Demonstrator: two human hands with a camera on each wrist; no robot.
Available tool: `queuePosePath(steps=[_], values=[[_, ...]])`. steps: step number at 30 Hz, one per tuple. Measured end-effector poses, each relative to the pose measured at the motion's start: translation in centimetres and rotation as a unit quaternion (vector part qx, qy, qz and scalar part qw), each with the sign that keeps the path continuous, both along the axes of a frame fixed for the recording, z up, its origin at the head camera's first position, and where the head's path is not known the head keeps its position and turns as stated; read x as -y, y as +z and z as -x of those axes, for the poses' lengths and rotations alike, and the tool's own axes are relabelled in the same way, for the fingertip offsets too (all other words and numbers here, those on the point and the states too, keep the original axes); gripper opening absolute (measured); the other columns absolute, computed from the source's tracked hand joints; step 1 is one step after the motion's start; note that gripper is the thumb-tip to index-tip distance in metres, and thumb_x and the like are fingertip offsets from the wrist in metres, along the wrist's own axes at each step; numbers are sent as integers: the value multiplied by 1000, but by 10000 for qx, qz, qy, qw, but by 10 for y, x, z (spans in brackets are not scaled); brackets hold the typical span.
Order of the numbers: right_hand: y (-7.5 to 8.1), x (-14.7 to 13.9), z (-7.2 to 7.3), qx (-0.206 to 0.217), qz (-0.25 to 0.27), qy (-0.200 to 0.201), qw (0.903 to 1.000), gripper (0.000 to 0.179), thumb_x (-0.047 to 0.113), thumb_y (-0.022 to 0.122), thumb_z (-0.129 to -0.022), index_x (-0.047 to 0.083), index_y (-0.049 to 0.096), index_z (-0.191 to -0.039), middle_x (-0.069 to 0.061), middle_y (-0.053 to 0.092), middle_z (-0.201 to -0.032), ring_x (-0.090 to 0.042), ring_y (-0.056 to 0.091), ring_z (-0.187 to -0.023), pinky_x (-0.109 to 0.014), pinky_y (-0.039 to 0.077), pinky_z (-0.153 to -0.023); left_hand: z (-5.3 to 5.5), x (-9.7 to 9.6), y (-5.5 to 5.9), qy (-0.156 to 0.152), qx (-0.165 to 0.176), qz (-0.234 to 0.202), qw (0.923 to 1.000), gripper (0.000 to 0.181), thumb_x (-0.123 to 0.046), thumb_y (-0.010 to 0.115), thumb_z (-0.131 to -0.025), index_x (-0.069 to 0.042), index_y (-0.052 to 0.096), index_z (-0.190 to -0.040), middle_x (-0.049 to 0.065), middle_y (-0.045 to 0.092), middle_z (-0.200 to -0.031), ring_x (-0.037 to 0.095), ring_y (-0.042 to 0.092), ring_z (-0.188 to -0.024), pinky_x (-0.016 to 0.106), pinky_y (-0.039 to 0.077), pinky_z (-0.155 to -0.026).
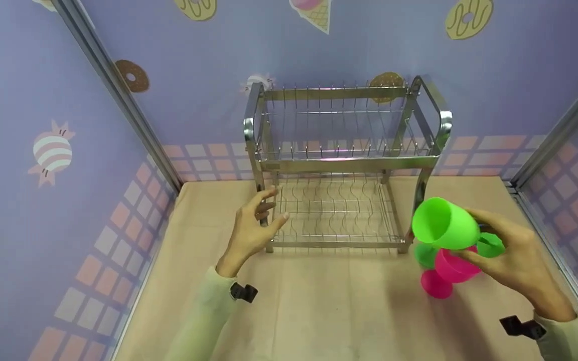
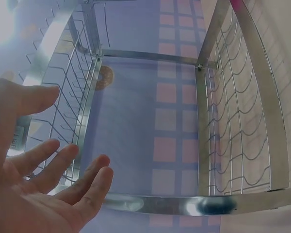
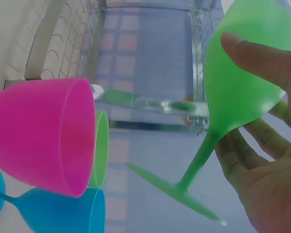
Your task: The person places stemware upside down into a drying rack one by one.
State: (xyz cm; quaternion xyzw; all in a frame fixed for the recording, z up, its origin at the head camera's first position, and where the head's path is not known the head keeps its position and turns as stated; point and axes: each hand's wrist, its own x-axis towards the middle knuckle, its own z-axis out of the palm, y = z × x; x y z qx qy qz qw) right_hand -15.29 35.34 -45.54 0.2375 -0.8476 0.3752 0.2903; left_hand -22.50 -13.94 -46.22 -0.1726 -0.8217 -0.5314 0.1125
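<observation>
My right hand [image 1: 512, 253] grips a green plastic wine glass [image 1: 447, 223] by its bowl, thumb on one side and fingers on the other. The glass is tilted, its mouth to the left in the head view; its stem and foot [image 3: 182, 194] show in the right wrist view. Close by stand a pink wine glass [image 3: 39, 136], a blue one [image 3: 63, 211] and another green one [image 3: 101, 150], partly covered by the pink one. My left hand [image 1: 251, 228], fingers spread and holding nothing, hovers at the left front of a metal dish rack [image 1: 349, 164].
The two-tier rack has a wire upper shelf [image 1: 339, 113] and a wavy-wired lower shelf [image 1: 334, 213]. It stands on a beige-covered table [image 1: 314, 301] against a patterned back wall [image 1: 339, 55]. Side panels [image 1: 58, 200] with metal posts [image 1: 133, 115] bound the space.
</observation>
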Motion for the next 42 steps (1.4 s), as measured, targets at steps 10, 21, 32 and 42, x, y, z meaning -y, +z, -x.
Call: queuePosePath(steps=[10,21,32,42], values=[[8,38,7,-274,-1014,-227,9942,93,-8,104,-52,6,71,-138,-16,76,-120,-27,74,-99,2,43,-94,-9,-18,1,-460,-54,21,9989,63,-20,83,-93,-6,57,-150,16,58,-155,39,61,-137,57,50,-117],[4,70,14,-256,-1399,-222,9896,92,-10,102,-56,4,67,-141,-23,69,-131,-46,71,-111,-58,64,-88,-17,-42,-1,-844,50,135,9963,70,-27,85,-92,-12,55,-153,9,57,-157,33,61,-139,45,53,-116],[4,95,22,-311,-1446,-45,9890,92,-8,103,-57,3,66,-141,-23,68,-133,-46,69,-117,-57,63,-95,-20,-64,-4,-1202,-47,82,9927,73,-32,84,-91,-12,53,-154,12,55,-158,32,60,-140,42,53,-116],[2,110,24,-124,-1444,13,9894,92,-9,102,-58,6,66,-142,-21,66,-135,-40,67,-117,-42,69,-75,-22,-83,-6,-1405,-23,40,9901,76,-32,87,-90,-12,52,-155,8,56,-157,29,61,-139,41,54,-114]])
